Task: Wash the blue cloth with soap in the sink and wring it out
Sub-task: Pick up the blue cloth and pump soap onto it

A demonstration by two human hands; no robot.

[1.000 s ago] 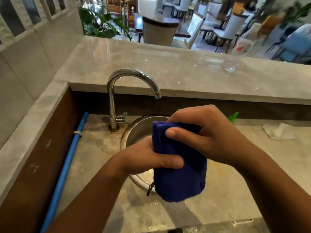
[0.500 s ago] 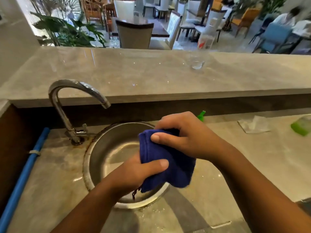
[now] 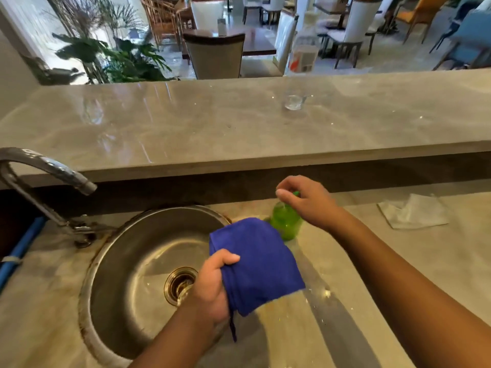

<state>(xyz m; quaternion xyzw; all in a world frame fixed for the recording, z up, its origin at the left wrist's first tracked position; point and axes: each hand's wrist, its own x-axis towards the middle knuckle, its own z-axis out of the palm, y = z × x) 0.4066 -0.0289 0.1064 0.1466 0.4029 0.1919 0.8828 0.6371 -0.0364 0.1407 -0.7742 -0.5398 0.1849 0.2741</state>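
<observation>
Gone from the folded blue cloth (image 3: pixel 260 264), right hand (image 3: pixel 310 205) pinches soap bottle (image 3: pixel 285 224); left hand (image 3: pixel 212 290) grips cloth.

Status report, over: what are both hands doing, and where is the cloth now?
Left hand grips blue cloth over the right rim of the sink. Right hand curls round top of green bottle. Nothing in the way.

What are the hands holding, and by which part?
The left hand grips the cloth by its bunched left edge. The right hand curls over the top of the bottle; whether it actually grips cannot be told.
</observation>
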